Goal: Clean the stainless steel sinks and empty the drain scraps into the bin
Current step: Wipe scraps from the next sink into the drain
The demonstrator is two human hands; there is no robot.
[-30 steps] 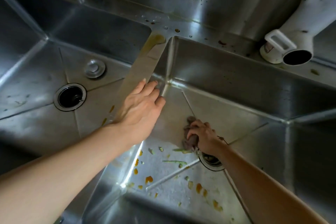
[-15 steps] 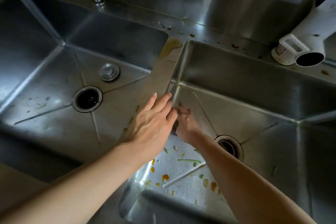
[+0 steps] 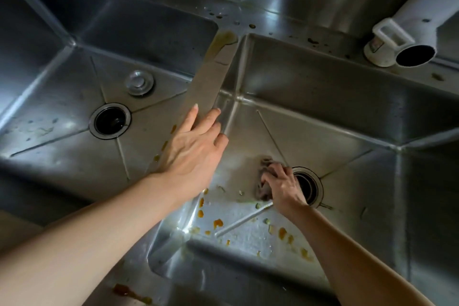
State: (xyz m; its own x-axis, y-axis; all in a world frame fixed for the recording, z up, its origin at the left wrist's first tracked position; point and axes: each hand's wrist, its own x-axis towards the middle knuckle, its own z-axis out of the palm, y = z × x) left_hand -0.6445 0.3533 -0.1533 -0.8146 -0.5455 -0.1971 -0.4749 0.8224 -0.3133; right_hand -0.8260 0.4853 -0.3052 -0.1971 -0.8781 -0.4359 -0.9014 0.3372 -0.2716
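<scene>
A: Which step is this?
B: Scrubbing the right sink (image 3: 323, 97). The left hand (image 3: 191, 149) rests flat, fingers straight, on the divider (image 3: 206, 82); the right hand (image 3: 280, 186) grips a cloth (image 3: 263, 190) beside the drain (image 3: 308, 185).

A: Next?
B: Probably sweeping the scraps (image 3: 218, 223) below that grip drainward. Half a second ago the cloth was up by the corner.

The scene is dim overall, the steel mostly grey and dark. A bright patch of glare lies on the basin floor just below and between the left hand (image 3: 191, 154) and the right hand (image 3: 283, 186), with thin highlights along the creases. The hands cast soft shadows. Straight sink edges bow toward the corners from wide-angle distortion. Focus is fairly sharp, slightly soft at the frame edges.
</scene>
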